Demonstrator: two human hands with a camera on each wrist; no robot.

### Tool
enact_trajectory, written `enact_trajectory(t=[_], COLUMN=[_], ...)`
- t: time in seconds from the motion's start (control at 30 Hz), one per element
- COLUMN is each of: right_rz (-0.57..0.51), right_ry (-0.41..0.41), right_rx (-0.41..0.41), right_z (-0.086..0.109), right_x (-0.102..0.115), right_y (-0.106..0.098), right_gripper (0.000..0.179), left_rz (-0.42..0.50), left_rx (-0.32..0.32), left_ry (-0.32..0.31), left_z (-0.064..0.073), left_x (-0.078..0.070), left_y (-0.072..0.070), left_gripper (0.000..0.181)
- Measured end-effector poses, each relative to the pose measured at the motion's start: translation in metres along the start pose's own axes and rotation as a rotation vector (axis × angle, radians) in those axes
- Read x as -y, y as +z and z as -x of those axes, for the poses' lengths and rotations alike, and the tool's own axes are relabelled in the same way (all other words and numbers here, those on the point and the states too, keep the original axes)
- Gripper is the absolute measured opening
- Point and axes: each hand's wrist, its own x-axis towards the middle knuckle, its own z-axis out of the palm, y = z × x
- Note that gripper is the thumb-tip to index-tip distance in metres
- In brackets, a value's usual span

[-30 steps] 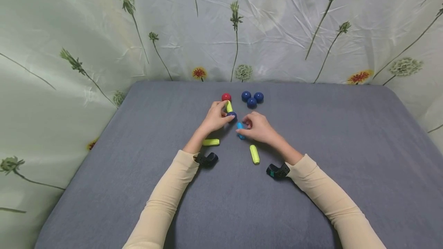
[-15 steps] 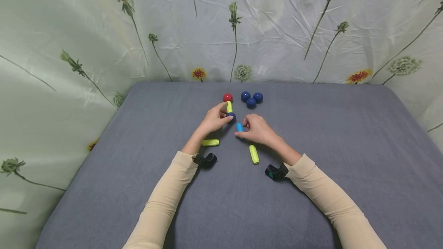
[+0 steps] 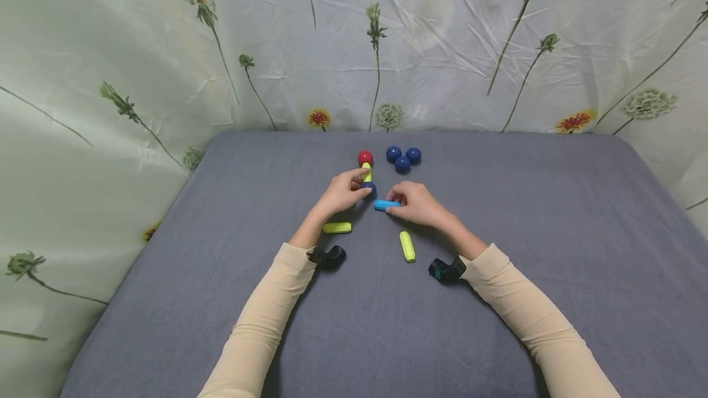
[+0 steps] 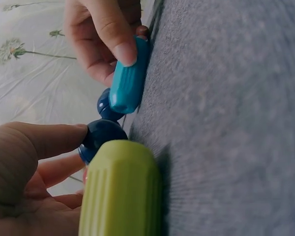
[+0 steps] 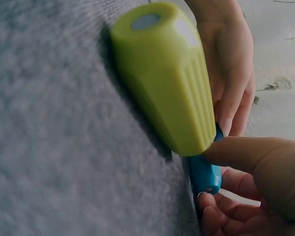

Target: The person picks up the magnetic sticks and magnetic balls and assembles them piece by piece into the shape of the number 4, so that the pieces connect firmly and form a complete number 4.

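Observation:
My left hand (image 3: 343, 194) pinches a dark blue ball (image 3: 369, 189), its thumb on the near side. A short yellow rod (image 3: 367, 171) runs from that ball to a red ball (image 3: 365, 158), and the left index finger touches the rod. Just to the right, my right hand (image 3: 417, 203) pinches a light blue rod (image 3: 383, 205) between thumb and fingers. In the left wrist view this light blue rod (image 4: 124, 88) lies close to the blue ball (image 4: 101, 137); whether they touch is unclear. The right wrist view shows its near end (image 5: 205, 177) by the right fingertips.
Three dark blue balls (image 3: 402, 163) sit grouped at the back of the grey table (image 3: 354, 336). One loose yellow rod (image 3: 338, 228) lies beside the left wrist, another yellow rod (image 3: 407, 246) before the right hand. A flowered curtain (image 3: 464, 42) hangs behind.
The right hand has turned the light blue rod from pointing away to lying crosswise, and its grip has shifted to the rod's right end. The left hand has barely moved.

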Motion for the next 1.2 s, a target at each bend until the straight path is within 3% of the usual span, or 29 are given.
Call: enact_trajectory(t=[0.27, 0.63, 1.2], right_rz=[-0.108, -0.232, -0.185], right_ry=[-0.026, 0.013, 0.028], right_rx=[-0.007, 0.002, -0.081], right_z=[-0.001, -0.005, -0.007], right_x=[-0.010, -0.025, -0.027], right_y=[-0.001, -0.002, 0.001], right_gripper=[0.016, 0.019, 0.022], left_rz=[0.012, 0.018, 0.025], left_rx=[0.039, 0.061, 0.082], left_ry=[-0.005, -0.001, -0.007], left_z=[0.000, 0.002, 0.006], left_x=[0.001, 0.001, 0.003], left_y=[-0.003, -0.005, -0.005], left_gripper=[0.050, 0.050, 0.050])
